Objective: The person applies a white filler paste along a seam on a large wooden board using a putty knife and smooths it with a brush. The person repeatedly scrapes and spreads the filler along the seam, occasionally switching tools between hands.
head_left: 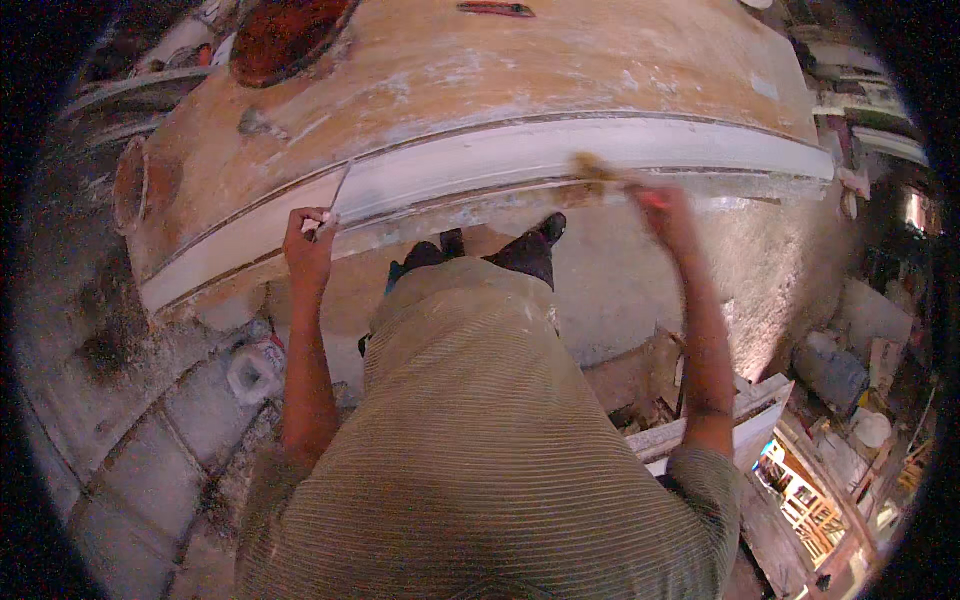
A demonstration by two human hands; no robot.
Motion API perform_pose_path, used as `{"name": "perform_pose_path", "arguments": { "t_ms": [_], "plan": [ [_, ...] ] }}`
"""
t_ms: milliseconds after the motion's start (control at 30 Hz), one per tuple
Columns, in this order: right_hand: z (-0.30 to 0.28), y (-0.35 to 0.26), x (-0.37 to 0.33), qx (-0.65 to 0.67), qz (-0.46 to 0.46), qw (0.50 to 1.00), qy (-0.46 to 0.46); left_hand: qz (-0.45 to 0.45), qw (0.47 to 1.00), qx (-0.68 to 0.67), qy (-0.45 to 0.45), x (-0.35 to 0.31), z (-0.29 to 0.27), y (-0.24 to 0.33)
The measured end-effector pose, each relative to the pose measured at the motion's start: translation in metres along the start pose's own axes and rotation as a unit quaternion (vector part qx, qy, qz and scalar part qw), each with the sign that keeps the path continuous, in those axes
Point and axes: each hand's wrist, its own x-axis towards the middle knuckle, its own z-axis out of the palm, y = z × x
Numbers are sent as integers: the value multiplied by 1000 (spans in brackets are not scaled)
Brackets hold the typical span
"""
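A long white board (480,155) lies along the near edge of a worn, orange-brown workbench (600,60). Over its left part is my left hand (308,245), its fingers closed round a thin, narrow, dark stick-like tool (342,186) that points away from me; the exact kind does not show. Something pale also shows at these fingertips. My right hand (668,215), smeared by motion, grips a brush (592,168) with a yellowish head and what looks like a red handle. The brush head is over the right half of the board; whether it touches cannot be made out.
A red and dark hand tool (497,9) lies at the bench's far side. Round reddish-brown shapes (285,40) stand at the far left. Below on the left floor is a pale ring-shaped object (256,372). To the right are a bluish container (832,368) and assorted clutter.
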Motion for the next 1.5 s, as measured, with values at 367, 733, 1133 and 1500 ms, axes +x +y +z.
{"name": "perform_pose_path", "arguments": {
  "t_ms": [367, 733, 1133, 1500],
  "plan": [
    [156, -153, 14, -69, -376, 924, -20, 17, 998, -21, 56, 17, -24, 5],
    [58, -50, 13, 101, -170, 971, 132, 41, 990, -11, -131, 4, -85, -30],
    [68, -102, -41, 99, -49, 919, 377, -80, 946, 78, -305, 21, -51, -17],
    [83, -65, -47, 250, -50, 901, 350, 103, 939, 139, -296, 30, -43, -57]
  ]
}}
